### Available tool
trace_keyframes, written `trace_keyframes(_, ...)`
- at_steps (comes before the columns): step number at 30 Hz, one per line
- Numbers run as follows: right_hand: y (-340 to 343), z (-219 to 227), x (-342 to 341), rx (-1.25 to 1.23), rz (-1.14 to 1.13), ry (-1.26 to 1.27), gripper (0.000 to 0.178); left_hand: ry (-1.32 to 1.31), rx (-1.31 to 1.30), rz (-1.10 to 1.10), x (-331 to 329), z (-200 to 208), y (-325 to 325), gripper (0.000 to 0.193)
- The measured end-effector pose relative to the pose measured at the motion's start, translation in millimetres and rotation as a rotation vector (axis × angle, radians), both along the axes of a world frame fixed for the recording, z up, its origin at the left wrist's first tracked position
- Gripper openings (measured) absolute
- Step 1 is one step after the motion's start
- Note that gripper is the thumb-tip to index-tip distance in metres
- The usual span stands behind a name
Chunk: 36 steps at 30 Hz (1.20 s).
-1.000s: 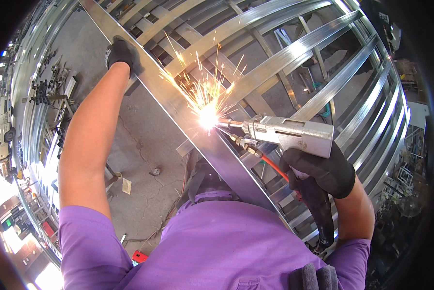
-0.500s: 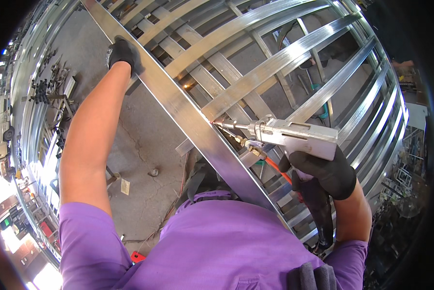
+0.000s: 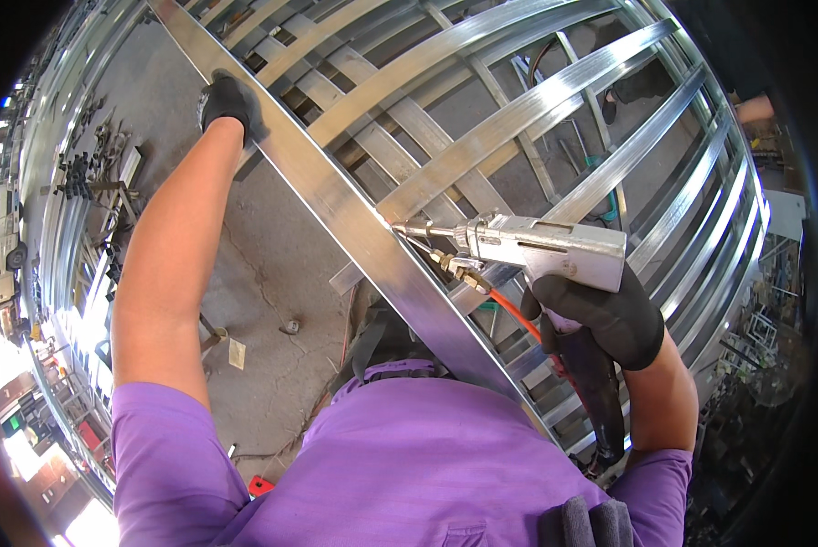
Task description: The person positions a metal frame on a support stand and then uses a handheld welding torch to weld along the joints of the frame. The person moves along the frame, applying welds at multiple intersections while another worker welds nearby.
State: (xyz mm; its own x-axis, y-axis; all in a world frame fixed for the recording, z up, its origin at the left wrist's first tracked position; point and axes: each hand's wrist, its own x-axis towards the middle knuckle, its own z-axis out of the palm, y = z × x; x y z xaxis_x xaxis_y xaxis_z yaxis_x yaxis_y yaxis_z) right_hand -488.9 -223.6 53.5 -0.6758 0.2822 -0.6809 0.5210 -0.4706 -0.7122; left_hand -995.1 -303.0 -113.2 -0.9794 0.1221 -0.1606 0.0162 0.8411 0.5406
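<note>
Metal frame [image 3: 528, 117]: spreads from 12 to 4 o'clock in crossing bars.
Wide bar [image 3: 325, 182]: runs from 11 to 5 o'clock, just left of centre.
Silver torch [image 3: 555, 244]: lies toward 3 o'clock.
Right hand [image 3: 610, 314]: gloved, clamped on Silver torch, between 3 and 4 o'clock.
Left hand [image 3: 224, 102]: gloved, at Wide bar's edge, between 10 and 11 o'clock; cannot tell whether clamped.
Nozzle [image 3: 418, 230]: points to 9 o'clock, at Wide bar's edge.

Black covers the left hand [image 3: 225, 102] and the right hand [image 3: 610, 314]. The tool [image 3: 550, 244] is silver-grey, its handle [image 3: 596, 392] black, its hose [image 3: 517, 319] orange-red, its fittings [image 3: 475, 281] brassy yellow. Along the left edge of the frame [image 3: 628, 157], the broad bar [image 3: 331, 194] shifts from tan-gold to violet-grey; the slats [image 3: 559, 93] gleam silver with white streaks. The shirt [image 3: 409, 447] is purple, the floor [image 3: 277, 342] grey with thin dark cracks
</note>
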Motion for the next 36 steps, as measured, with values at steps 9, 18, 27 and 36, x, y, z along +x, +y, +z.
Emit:
trace_keyframes(9, 0.5, -7.4, 2.4, -0.024, 0.012, 0.045, 0.058, 0.044, -0.042, -0.116, -23.2, -19.9, -13.7, 0.068)
trace_keyframes(18, -0.8, -0.5, -2.1, -0.014, 0.024, 0.02, 0.055, -0.015, 0.054, -0.004, -27.6, -18.2, -14.4, 0.068)
trace_keyframes(27, -0.4, -3.3, 2.7, 0.012, 0.047, 0.013, 0.052, -0.104, 0.176, 0.116, -1.6, 6.8, -7.6, 0.068)
trace_keyframes(36, -1.0, 0.4, 0.2, -0.003, 0.027, -0.012, 0.052, 0.029, -0.27, -0.149, 3.1, 13.0, -4.2, 0.047)
